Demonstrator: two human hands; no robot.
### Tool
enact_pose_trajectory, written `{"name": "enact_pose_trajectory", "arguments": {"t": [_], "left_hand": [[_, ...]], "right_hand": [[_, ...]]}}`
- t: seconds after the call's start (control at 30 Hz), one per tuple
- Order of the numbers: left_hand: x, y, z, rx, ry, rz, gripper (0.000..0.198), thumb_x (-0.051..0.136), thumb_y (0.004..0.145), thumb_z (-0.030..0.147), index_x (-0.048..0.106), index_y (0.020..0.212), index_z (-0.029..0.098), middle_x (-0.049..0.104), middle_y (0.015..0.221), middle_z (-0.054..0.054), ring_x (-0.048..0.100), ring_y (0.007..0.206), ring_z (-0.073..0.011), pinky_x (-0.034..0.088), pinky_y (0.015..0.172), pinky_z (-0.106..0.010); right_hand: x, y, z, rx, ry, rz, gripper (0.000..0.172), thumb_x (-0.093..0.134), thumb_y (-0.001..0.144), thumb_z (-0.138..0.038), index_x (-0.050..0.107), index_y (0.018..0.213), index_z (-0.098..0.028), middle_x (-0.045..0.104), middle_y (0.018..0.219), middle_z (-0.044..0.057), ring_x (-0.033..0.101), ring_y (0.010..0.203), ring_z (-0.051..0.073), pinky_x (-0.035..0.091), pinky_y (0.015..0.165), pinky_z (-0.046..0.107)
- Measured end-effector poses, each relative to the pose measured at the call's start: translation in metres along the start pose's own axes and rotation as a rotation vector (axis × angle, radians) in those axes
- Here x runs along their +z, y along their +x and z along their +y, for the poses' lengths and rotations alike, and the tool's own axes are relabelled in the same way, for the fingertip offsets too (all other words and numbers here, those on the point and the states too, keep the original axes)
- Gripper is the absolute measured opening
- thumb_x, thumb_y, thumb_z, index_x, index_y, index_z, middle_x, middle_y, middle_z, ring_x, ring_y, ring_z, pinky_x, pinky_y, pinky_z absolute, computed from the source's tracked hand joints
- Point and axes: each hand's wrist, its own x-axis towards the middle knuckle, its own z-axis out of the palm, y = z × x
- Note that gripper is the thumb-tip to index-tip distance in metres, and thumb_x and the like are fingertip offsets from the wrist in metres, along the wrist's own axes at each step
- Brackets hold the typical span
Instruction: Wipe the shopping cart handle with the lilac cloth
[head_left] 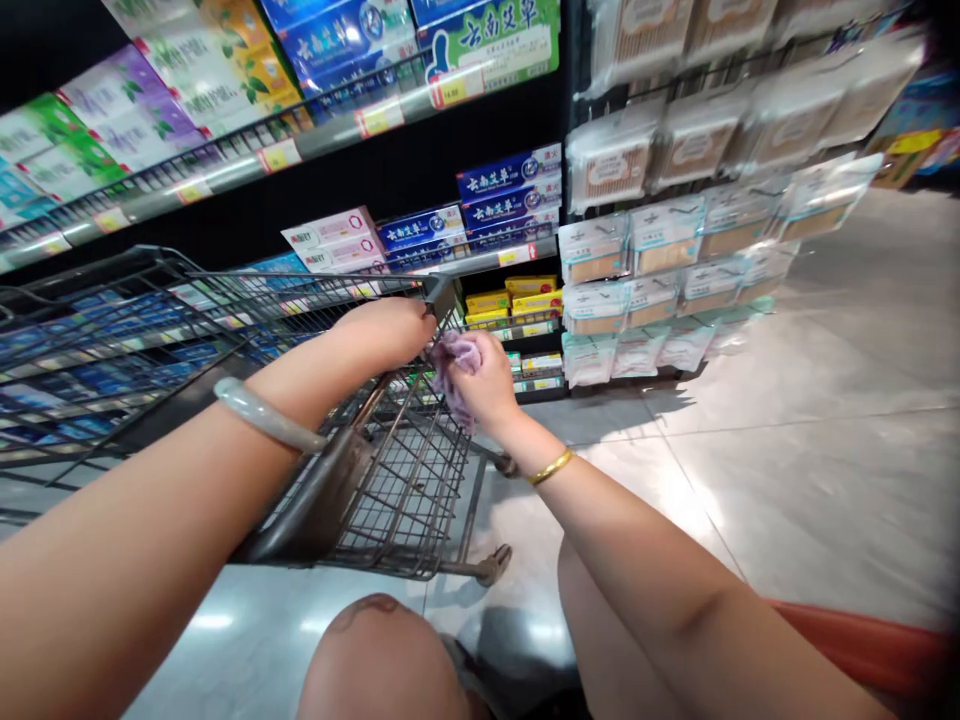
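A dark metal shopping cart stands in front of me, its wire basket at the middle left. My left hand, below a pale bangle, is closed on the cart near its upper corner; most of its fingers are hidden. My right hand grips a crumpled purple cloth and presses it against the cart's wires beside the left hand. A gold bracelet circles the right wrist.
Behind the cart, a store shelf carries boxed goods, including blue boxes and yellow boxes. Clear packs of small sticks hang on the right. A cart wheel rests on the shiny tiled floor. Something red lies at lower right.
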Motion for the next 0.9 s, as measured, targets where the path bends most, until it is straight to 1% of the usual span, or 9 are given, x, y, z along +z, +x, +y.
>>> {"name": "enact_pose_trajectory", "arguments": {"t": [0.07, 0.13, 0.27, 0.33, 0.5, 0.63, 0.7, 0.83, 0.9], "left_hand": [[0.000, -0.004, -0.001, -0.030, 0.027, -0.013, 0.052, 0.029, 0.100, 0.036, 0.070, 0.112, 0.007, 0.073, 0.117, -0.024, 0.070, 0.103, -0.0302, 0.052, 0.084, -0.038], [0.002, -0.008, -0.003, -0.035, 0.062, -0.021, 0.052, 0.028, 0.101, 0.036, 0.069, 0.113, 0.007, 0.072, 0.119, -0.024, 0.069, 0.106, -0.0299, 0.052, 0.088, -0.038], [0.007, -0.013, -0.010, 0.023, 0.120, -0.016, 0.049, 0.030, 0.101, 0.035, 0.068, 0.114, 0.008, 0.072, 0.120, -0.021, 0.067, 0.112, -0.0299, 0.049, 0.096, -0.038], [0.008, -0.015, -0.012, 0.033, 0.135, -0.021, 0.049, 0.029, 0.101, 0.035, 0.068, 0.115, 0.008, 0.071, 0.120, -0.021, 0.067, 0.113, -0.0311, 0.050, 0.096, -0.039], [0.009, -0.025, -0.014, -0.004, 0.159, -0.015, 0.054, 0.023, 0.102, 0.038, 0.066, 0.118, 0.010, 0.072, 0.120, -0.020, 0.068, 0.111, -0.0311, 0.051, 0.092, -0.039], [0.013, -0.033, -0.019, -0.011, 0.186, -0.021, 0.052, 0.025, 0.102, 0.041, 0.067, 0.113, 0.012, 0.074, 0.112, -0.018, 0.070, 0.106, -0.0315, 0.051, 0.090, -0.039], [0.014, -0.037, -0.022, -0.009, 0.212, -0.023, 0.052, 0.024, 0.102, 0.042, 0.066, 0.112, 0.013, 0.074, 0.110, -0.017, 0.070, 0.103, -0.0327, 0.052, 0.088, -0.040], [0.013, -0.047, -0.021, -0.043, 0.223, -0.031, 0.054, 0.021, 0.101, 0.043, 0.066, 0.110, 0.015, 0.074, 0.110, -0.017, 0.070, 0.103, -0.0337, 0.052, 0.086, -0.041], [0.011, -0.053, -0.018, -0.072, 0.196, -0.050, 0.055, 0.021, 0.100, 0.044, 0.067, 0.109, 0.017, 0.074, 0.111, -0.015, 0.070, 0.102, -0.0319, 0.052, 0.085, -0.039]], "right_hand": [[-0.001, 0.005, 0.006, 0.144, -0.045, 0.055, 0.017, 0.065, 0.075, -0.019, 0.063, 0.092, -0.023, 0.068, 0.096, 0.003, 0.061, 0.095, 0.022, 0.050, 0.091, 0.038], [0.000, 0.008, 0.006, 0.175, -0.047, 0.078, 0.018, 0.066, 0.076, -0.019, 0.063, 0.093, -0.023, 0.068, 0.097, 0.004, 0.061, 0.095, 0.022, 0.050, 0.092, 0.038], [0.007, 0.008, -0.008, -0.089, 0.040, 0.015, 0.024, 0.068, 0.076, -0.018, 0.064, 0.098, -0.025, 0.069, 0.105, 0.003, 0.062, 0.102, 0.021, 0.050, 0.095, 0.035], [0.009, 0.008, -0.007, -0.122, 0.030, -0.012, 0.025, 0.068, 0.076, -0.017, 0.063, 0.099, -0.025, 0.069, 0.107, 0.003, 0.062, 0.105, 0.021, 0.050, 0.097, 0.035], [0.010, 0.010, 0.006, 0.149, -0.049, 0.075, 0.022, 0.069, 0.076, -0.016, 0.062, 0.095, -0.023, 0.067, 0.103, 0.005, 0.061, 0.102, 0.023, 0.050, 0.097, 0.039], [0.012, 0.009, -0.008, -0.099, 0.041, 0.029, 0.023, 0.070, 0.079, -0.021, 0.062, 0.100, -0.026, 0.068, 0.106, 0.003, 0.062, 0.104, 0.021, 0.051, 0.097, 0.037], [0.013, 0.009, -0.011, -0.156, 0.046, -0.011, 0.024, 0.070, 0.079, -0.022, 0.062, 0.101, -0.026, 0.068, 0.108, 0.003, 0.062, 0.106, 0.021, 0.051, 0.098, 0.037], [0.013, 0.010, -0.005, 0.041, -0.015, 0.042, 0.024, 0.069, 0.076, -0.018, 0.062, 0.099, -0.024, 0.068, 0.105, 0.004, 0.062, 0.104, 0.023, 0.051, 0.098, 0.039], [0.015, 0.009, -0.007, 0.066, 0.000, 0.068, 0.024, 0.069, 0.075, -0.017, 0.062, 0.097, -0.024, 0.068, 0.103, 0.004, 0.062, 0.102, 0.022, 0.051, 0.096, 0.038]]}}
